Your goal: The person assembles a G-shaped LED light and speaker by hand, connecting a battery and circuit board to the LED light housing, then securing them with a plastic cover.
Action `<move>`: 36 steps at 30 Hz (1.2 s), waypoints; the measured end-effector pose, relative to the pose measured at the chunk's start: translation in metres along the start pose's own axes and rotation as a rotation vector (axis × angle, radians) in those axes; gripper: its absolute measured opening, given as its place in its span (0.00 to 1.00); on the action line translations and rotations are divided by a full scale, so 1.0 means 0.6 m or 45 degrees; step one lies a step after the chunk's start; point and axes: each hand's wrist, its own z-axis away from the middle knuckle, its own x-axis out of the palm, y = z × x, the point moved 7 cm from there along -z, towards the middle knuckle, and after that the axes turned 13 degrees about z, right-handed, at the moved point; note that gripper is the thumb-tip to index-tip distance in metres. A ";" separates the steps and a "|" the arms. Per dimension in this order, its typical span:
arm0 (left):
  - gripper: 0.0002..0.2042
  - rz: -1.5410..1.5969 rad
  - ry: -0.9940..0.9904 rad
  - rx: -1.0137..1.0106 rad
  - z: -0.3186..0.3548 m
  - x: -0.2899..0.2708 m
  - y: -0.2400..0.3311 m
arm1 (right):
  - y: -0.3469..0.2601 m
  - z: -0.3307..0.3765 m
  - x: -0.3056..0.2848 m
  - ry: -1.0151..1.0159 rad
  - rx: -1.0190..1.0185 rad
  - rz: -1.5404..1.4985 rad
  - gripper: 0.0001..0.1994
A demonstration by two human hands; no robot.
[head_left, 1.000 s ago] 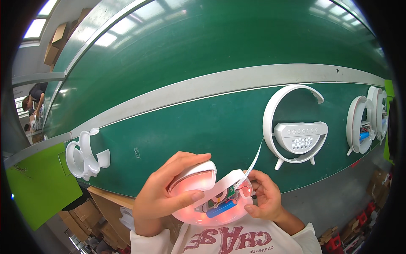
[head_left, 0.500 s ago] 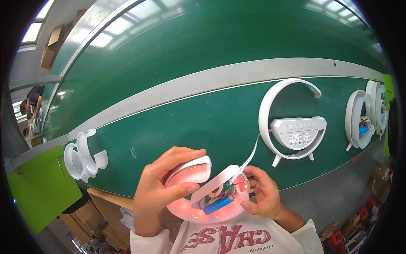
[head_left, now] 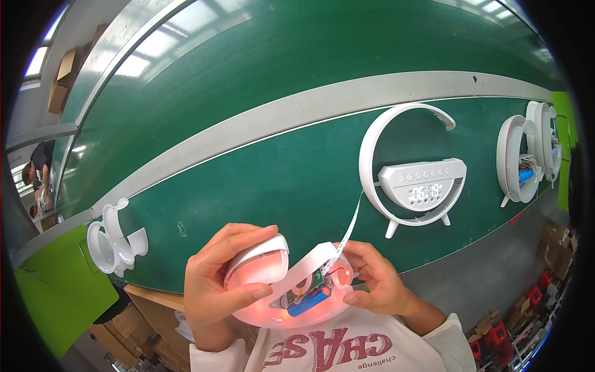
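Observation:
Close to my body I hold an opened white C-shaped lamp shell (head_left: 263, 315), its inside glowing pinkish red. My left hand (head_left: 214, 285) is closed round its curved end, thumb in front and fingers over the top. My right hand (head_left: 379, 286) grips the opposite side of the shell between thumb and fingers. Inside the shell lie a blue cylindrical battery (head_left: 308, 302), a green circuit board and thin wires. A flat white ribbon cable (head_left: 353, 221) runs from the shell up to a white ring-shaped clock lamp (head_left: 370, 155), whose display is lit, on the bench.
Nested white curved shells (head_left: 114, 242) stand at the left end of the green bench (head_left: 260, 180). More opened lamp shells (head_left: 517, 161) stand at the right. Lime-green panels (head_left: 62, 285) flank the bench. Another person (head_left: 42, 167) works at the far left. Cardboard boxes (head_left: 558, 248) lie at right.
The whole view has shifted a little, so the bench items appear further left. Both hands keep their hold on the glowing shell, with little change in its pose.

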 end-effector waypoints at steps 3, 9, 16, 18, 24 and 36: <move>0.36 0.014 -0.008 -0.033 -0.005 -0.001 -0.003 | -0.005 -0.004 -0.002 -0.009 0.006 0.020 0.39; 0.35 0.059 0.014 -0.072 -0.004 0.002 -0.012 | -0.019 -0.006 -0.004 0.017 -0.062 0.065 0.34; 0.35 0.073 -0.019 -0.141 -0.009 -0.004 -0.027 | -0.015 -0.005 -0.003 0.081 -0.041 0.011 0.32; 0.38 0.144 -0.002 -0.160 -0.008 -0.009 -0.040 | -0.014 -0.005 -0.002 0.090 -0.028 0.018 0.32; 0.58 0.413 0.146 -0.112 0.029 -0.037 -0.057 | -0.013 -0.011 0.000 0.109 0.068 -0.127 0.32; 0.50 0.620 0.336 -0.368 0.133 -0.012 -0.119 | -0.024 -0.015 0.015 0.078 0.121 -0.256 0.41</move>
